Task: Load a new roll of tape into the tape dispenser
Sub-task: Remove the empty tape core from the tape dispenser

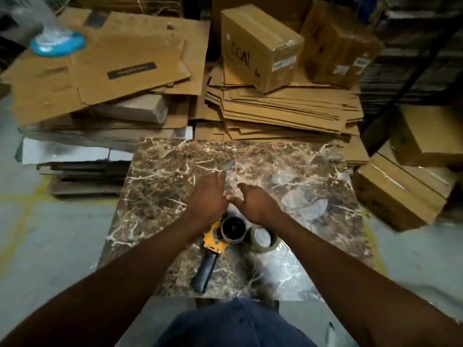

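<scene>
Here, tape dispenser (213, 242) lies under both hands (231, 199).

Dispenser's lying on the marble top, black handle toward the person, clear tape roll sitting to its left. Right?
Not quite. The head view shows the clear tape roll on the right of the dispenser, not the left. The rest holds: the dispenser lies on the marble top with its black handle toward the person.

Cardboard stacks (283, 108), grey floor (62, 234)
</scene>
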